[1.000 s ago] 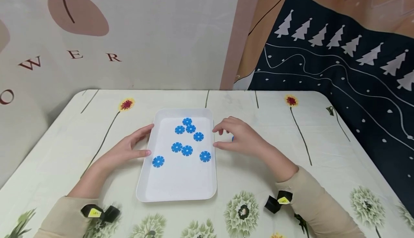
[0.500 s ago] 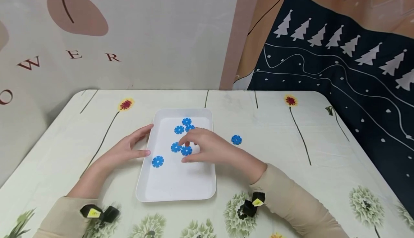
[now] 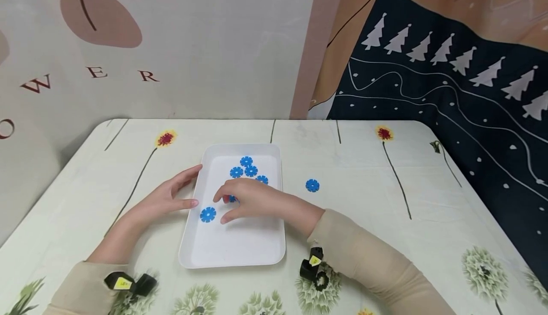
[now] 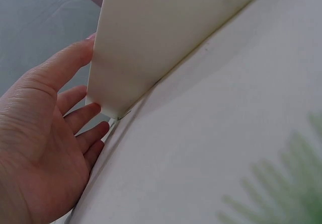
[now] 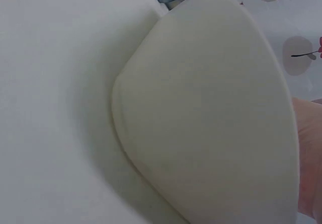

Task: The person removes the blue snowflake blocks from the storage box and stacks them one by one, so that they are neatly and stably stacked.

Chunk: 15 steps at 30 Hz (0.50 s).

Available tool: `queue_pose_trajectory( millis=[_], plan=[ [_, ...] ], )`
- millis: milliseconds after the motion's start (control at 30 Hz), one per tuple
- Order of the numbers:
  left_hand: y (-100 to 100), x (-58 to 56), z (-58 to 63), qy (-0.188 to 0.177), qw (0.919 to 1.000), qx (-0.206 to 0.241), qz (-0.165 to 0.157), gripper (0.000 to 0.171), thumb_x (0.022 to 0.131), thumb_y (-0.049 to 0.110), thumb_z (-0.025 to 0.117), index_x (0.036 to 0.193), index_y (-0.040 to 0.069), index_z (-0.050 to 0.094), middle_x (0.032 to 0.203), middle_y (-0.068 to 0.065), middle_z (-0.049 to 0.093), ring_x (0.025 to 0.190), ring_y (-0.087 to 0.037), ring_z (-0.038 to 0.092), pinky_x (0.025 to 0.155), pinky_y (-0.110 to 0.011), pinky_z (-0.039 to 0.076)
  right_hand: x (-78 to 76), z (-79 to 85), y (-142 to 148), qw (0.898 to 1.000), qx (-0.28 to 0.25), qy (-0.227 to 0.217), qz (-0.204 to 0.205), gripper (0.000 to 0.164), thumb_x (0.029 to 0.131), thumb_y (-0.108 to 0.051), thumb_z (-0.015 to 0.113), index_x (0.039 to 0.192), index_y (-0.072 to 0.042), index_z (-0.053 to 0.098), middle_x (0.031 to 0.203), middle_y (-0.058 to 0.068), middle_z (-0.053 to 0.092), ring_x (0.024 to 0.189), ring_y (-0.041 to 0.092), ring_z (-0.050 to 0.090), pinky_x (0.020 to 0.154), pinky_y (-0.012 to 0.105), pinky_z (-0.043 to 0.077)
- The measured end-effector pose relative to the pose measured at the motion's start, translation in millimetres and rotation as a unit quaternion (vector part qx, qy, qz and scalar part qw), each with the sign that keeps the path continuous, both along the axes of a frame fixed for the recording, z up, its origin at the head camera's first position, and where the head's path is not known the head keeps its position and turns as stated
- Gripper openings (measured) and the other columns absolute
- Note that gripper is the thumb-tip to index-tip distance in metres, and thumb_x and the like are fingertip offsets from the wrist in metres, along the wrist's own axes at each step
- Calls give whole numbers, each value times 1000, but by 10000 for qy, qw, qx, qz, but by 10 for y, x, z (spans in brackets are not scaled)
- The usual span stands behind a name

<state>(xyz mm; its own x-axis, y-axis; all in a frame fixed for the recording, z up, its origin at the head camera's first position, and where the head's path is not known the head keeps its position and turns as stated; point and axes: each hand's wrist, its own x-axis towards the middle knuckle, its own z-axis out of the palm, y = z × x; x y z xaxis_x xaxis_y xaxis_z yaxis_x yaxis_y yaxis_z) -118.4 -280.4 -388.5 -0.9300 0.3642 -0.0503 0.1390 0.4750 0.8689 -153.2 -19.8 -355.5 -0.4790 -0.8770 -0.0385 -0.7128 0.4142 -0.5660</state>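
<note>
A white tray lies on the table with several blue notched discs in it. My left hand rests its fingertips and thumb against the tray's left rim; in the left wrist view, that hand has its fingers extended by the tray's outer wall. Over the middle of the tray is my right hand, thumb and fingers apart with nothing seen between them. It hides some discs. A single disc lies just left of its fingertips. The right wrist view shows mostly the tray's wall and part of the right hand.
One more blue disc lies on the tablecloth, right of the tray. Toward the tray's far end sits a cluster of discs. A printed cloth wall stands behind the table, with a dark curtain at the right.
My right hand has moved left from beside the tray's right edge to over its middle, uncovering the disc on the tablecloth. The left hand and tray stay put.
</note>
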Motion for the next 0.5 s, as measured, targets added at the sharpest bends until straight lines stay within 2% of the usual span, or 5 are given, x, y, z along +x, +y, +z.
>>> queue_pose_trajectory(
  millis=[333, 500],
  plan=[
    [-4, 1, -10, 88, 9999, -41, -37, 80, 85, 15, 73, 151, 9, 28, 152, -15, 28, 138, -40, 23, 104, -64, 22, -53, -133, -191, 9993, -25, -358, 120, 41, 81, -30, 78, 118, -15, 66, 89, -9, 56, 78, 5, 48, 69, 13, 39],
    [-3, 0, -10, 94, 9999, -60, -41, 80, 85, 15, 73, 151, 8, 27, 153, -15, 28, 138, -40, 23, 104, -63, 23, -40, -169, -230, 9997, 30, -246, 10, 40, 82, -29, 78, 118, -17, 67, 89, -10, 56, 80, 5, 48, 70, 14, 39]
  ],
)
